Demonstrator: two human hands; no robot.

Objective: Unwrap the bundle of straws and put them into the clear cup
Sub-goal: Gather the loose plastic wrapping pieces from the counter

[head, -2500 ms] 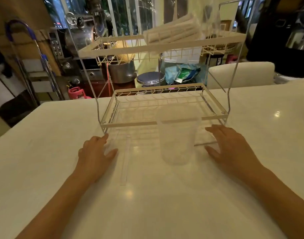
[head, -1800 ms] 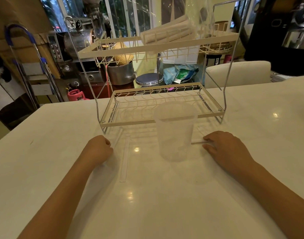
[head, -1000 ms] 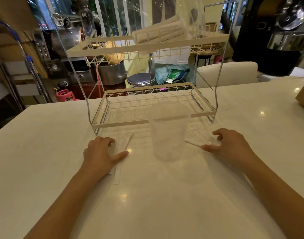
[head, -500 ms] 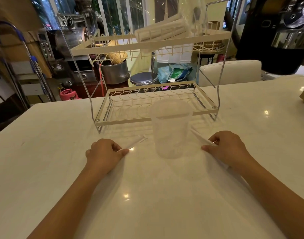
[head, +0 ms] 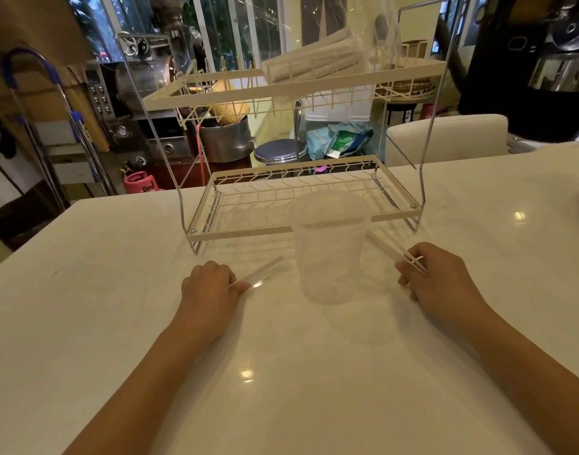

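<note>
The clear cup (head: pixel 329 254) stands upright on the white table, in front of the wire rack. My left hand (head: pixel 209 287) is left of the cup, fingers closed on a wrapped straw (head: pixel 262 273) whose free end points up-right toward the cup. My right hand (head: pixel 442 277) is right of the cup, closed on another wrapped straw (head: pixel 388 247) that points up-left. A bundle of white straws (head: pixel 314 60) lies in clear plastic on the rack's top shelf.
The two-tier white wire rack (head: pixel 281 229) stands just behind the cup, its lower shelf bare. The white table (head: pixel 281 372) stretches toward me. A white chair back (head: pixel 445 139) and kitchen clutter lie beyond the far edge.
Both hands went from lying flat on the table to closing on a straw each. The straws were lifted at their far ends and now angle toward the cup.
</note>
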